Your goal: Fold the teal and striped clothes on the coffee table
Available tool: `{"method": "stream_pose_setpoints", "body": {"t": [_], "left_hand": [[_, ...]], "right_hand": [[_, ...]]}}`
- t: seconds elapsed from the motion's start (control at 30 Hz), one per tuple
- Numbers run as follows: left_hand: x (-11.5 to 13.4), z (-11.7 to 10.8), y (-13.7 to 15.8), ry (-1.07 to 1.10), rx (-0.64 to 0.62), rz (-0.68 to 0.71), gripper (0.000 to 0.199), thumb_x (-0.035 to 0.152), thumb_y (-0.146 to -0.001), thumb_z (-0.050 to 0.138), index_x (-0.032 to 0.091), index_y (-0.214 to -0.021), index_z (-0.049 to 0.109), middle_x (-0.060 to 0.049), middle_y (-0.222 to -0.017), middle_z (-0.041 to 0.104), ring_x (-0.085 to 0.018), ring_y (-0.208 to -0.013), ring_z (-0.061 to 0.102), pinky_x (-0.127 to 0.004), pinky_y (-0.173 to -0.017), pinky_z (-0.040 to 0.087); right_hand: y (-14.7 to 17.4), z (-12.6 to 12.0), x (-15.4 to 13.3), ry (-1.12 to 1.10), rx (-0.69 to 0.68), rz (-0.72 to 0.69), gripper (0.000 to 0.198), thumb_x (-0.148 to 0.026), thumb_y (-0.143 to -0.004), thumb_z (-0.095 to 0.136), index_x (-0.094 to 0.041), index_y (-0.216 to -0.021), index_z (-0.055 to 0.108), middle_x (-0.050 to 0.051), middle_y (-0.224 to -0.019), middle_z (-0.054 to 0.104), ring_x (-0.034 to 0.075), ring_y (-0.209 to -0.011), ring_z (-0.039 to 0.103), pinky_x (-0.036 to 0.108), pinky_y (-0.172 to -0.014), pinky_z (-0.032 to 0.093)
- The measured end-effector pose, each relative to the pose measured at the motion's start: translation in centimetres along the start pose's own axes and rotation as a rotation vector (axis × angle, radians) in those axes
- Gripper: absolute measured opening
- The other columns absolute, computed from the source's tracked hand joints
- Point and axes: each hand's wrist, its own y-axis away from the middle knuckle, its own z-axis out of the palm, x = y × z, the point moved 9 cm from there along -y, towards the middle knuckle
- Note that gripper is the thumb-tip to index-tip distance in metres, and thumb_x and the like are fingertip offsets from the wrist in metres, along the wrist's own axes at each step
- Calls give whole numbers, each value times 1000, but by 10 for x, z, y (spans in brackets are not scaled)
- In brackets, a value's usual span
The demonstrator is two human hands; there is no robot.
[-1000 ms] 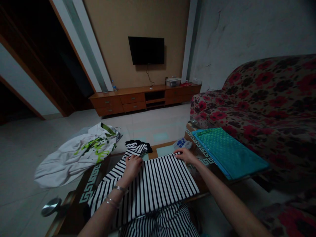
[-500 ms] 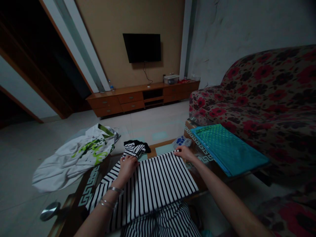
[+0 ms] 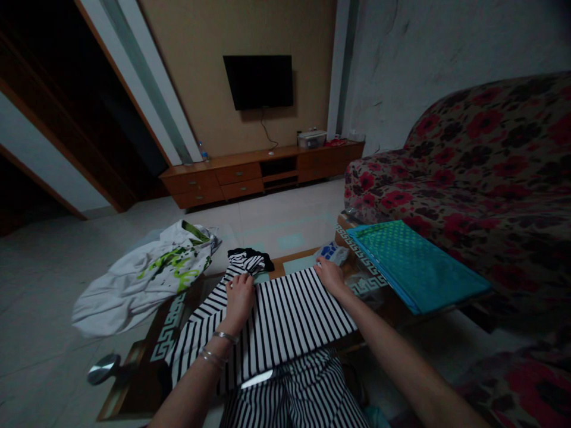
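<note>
A black-and-white striped shirt (image 3: 285,315) lies spread across the low glass-topped table, one sleeve with a dark cuff bunched at its far left. My left hand (image 3: 239,295) is closed on the far edge of the cloth near that sleeve, fingers curled and partly hidden. At the far right corner of the shirt, my right hand (image 3: 329,276) pinches the fabric between thumb and fingers. Striped fabric (image 3: 297,395) also covers my lap, just below the shirt's near edge.
A white garment with green print (image 3: 147,282) lies at the table's left. Folded turquoise fabric (image 3: 419,267) rests on the right end. A clear plastic bag (image 3: 332,254) is beyond my right hand. A flowered sofa (image 3: 482,154) stands right; a wooden cabinet (image 3: 241,178) is farther back.
The view has shifted slightly. Both hands remain on the striped shirt, and its near edge sits a little farther from me. My right hand's fingers have shifted somewhat at the corner.
</note>
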Motion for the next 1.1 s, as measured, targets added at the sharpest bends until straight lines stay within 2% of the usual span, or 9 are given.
{"method": "stream_pose_setpoints", "body": {"t": [0.07,0.17,0.23,0.3,0.47,0.6,0.73,0.9,1.1], "left_hand": [[10,-10,10,10,65,-20,40,15,-88,40,18,-126,54,-12,-139,48,-29,-129,38,-48,-102,32],[23,-15,33,26,89,-29,46,23,-92,39,18,-138,42,-11,-151,33,-28,-140,24,-50,-109,25],[25,-10,50,32,47,-51,51,34,-93,40,17,-141,38,-12,-154,27,-29,-142,19,-52,-110,24],[20,1,64,38,-19,-90,57,41,-93,42,14,-142,36,-14,-154,25,-31,-142,18,-54,-110,25],[16,17,85,70,-83,-65,61,47,-92,41,14,-143,35,-14,-154,26,-30,-143,19,-53,-113,22],[21,16,88,82,-65,-29,57,46,-92,42,20,-142,37,-8,-155,26,-29,-143,17,-55,-113,21],[20,17,91,102,-57,-46,57,48,-91,45,22,-141,39,-9,-155,26,-31,-143,17,-57,-113,20],[14,18,95,170,-37,-69,59,54,-91,39,23,-141,40,-9,-154,26,-31,-143,17,-59,-113,18],[5,23,96,242,-43,-93,64,60,-89,38,24,-141,41,-9,-154,26,-33,-143,18,-61,-112,19]], "right_hand": [[10,-12,-13,65,53,-27,38,-29,-87,55,-17,-123,55,16,-113,63,27,-108,55,36,-88,39],[32,-22,-47,111,137,-243,47,-33,-88,53,-19,-133,48,15,-129,55,29,-123,44,42,-100,33],[52,-13,-66,85,124,-419,45,-34,-90,50,-23,-134,49,11,-138,48,28,-131,37,43,-107,27],[67,7,-70,66,69,-494,43,-34,-91,48,-24,-133,51,9,-143,44,27,-136,31,44,-110,24],[80,43,-49,104,-9,-482,42,-34,-91,47,-22,-132,52,9,-146,41,27,-137,30,45,-110,25],[80,39,-45,146,-6,-474,41,-32,-91,47,-20,-130,54,10,-144,44,27,-135,34,43,-109,27],[55,30,-59,144,-93,-370,34,-37,-91,46,-17,-108,67,16,-123,61,29,-118,52,41,-98,37],[-18,32,-141,-66,-215,-363,34,-35,-91,48,-13,-107,68,17,-113,65,26,-110,58,33,-93,40],[-79,85,-263,-87,-397,-453,29,-37,-90,54,-14,-101,66,9,-105,67,19,-93,63,33,-84,48]]}}
